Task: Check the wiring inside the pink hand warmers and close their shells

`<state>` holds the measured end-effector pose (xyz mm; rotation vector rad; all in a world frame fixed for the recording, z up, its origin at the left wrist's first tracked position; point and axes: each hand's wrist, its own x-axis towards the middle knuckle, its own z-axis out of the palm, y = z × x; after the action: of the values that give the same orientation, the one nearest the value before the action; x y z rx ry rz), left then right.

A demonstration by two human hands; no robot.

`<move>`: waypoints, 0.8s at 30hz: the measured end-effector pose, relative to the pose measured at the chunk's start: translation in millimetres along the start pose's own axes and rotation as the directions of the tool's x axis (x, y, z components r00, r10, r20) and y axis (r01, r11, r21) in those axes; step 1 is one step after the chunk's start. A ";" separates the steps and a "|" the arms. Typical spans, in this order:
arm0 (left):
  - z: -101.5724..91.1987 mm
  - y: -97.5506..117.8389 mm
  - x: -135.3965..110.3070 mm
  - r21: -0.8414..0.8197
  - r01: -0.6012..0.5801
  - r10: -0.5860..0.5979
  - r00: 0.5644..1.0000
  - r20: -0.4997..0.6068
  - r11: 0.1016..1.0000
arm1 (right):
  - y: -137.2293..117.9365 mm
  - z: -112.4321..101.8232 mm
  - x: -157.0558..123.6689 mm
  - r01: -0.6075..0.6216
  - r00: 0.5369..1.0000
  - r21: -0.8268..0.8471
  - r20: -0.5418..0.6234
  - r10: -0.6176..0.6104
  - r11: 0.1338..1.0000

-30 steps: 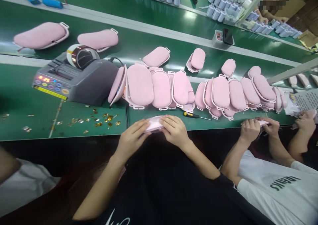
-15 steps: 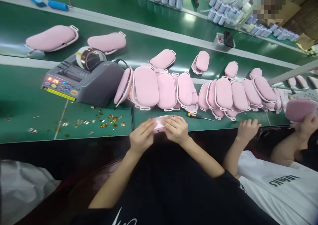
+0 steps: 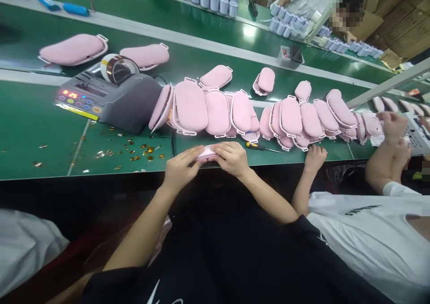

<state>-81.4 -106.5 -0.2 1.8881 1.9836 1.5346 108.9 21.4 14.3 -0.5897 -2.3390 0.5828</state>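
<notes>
At the bench's front edge, both hands grip one pink padded case (image 3: 206, 152), seen nearly edge-on and mostly covered by fingers. My left hand (image 3: 181, 166) is closed around its left end. Its right end is in my right hand (image 3: 232, 158), fingers curled over the top. Just beyond lies a row of similar pink cases, the closest being a large rounded one (image 3: 191, 106) with a pale looped rim. A screwdriver (image 3: 258, 147) with a yellow and black handle rests to the right of my right hand.
On the left stands a grey tape dispenser (image 3: 131, 100) carrying a tape roll (image 3: 117, 68). Scraps of gold film (image 3: 146, 151) litter the green bench (image 3: 40, 129). More pink cases (image 3: 74, 49) lie farther back. A co-worker's hand (image 3: 316, 157) rests at the bench edge on the right.
The pink case stays in both hands but is now turned more edge-on. The view has shifted slightly. At far right, the co-worker's raised pink case has been lowered out of that hand.
</notes>
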 end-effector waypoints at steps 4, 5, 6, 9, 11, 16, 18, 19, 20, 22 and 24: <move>-9.9 21.8 0.3 -0.078 -0.001 -0.003 0.999 -0.050 0.997 | -9.9 -5.9 -19.0 -0.053 0.990 0.139 -0.121 0.070 0.989; -9.3 29.6 1.1 -0.097 -0.018 0.011 0.997 -0.073 0.995 | -11.9 -8.0 -24.1 -0.061 0.985 0.175 -0.149 0.088 0.983; -7.4 37.1 2.9 -0.110 -0.043 0.033 0.995 -0.093 0.993 | -13.1 -11.2 -28.3 -0.062 0.980 0.208 -0.171 0.099 0.976; 4.6 53.8 16.5 -0.104 -0.150 0.137 0.983 -0.121 0.983 | -11.9 -30.8 -32.8 -0.031 0.976 0.286 -0.200 0.091 0.958; 16.1 58.4 30.2 -0.087 -0.222 0.212 0.971 -0.106 0.971 | -7.6 -49.1 -30.3 -0.013 0.980 0.311 -0.184 0.074 0.950; 44.7 59.1 55.4 -0.062 -0.302 0.302 0.953 -0.008 0.951 | 15.1 -71.4 -22.3 -0.022 0.981 0.242 -0.179 0.067 0.970; 53.8 61.2 58.5 -0.035 -0.320 0.320 0.947 0.012 0.947 | 26.7 -65.6 -23.7 -0.040 0.976 0.264 -0.195 0.094 0.964; 58.1 63.0 59.1 -0.018 -0.332 0.332 0.943 0.011 0.943 | 31.9 -60.7 -25.6 -0.046 0.974 0.283 -0.199 0.105 0.958; 62.3 64.9 59.6 -0.003 -0.343 0.343 0.939 0.002 0.939 | 36.1 -55.4 -28.0 -0.050 0.970 0.302 -0.211 0.118 0.952; 70.3 68.2 60.8 0.025 -0.367 0.368 0.929 -0.047 0.930 | 41.2 -45.4 -33.1 -0.053 0.954 0.335 -0.261 0.147 0.941; 76.5 69.9 62.6 0.054 -0.383 0.386 0.917 -0.096 0.922 | 42.0 -39.0 -36.0 -0.044 0.920 0.358 -0.349 0.177 0.933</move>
<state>-0.6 -25.8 39.9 2.3723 1.7565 1.7254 170.9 45.1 1.3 -0.6113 -1.7977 0.8312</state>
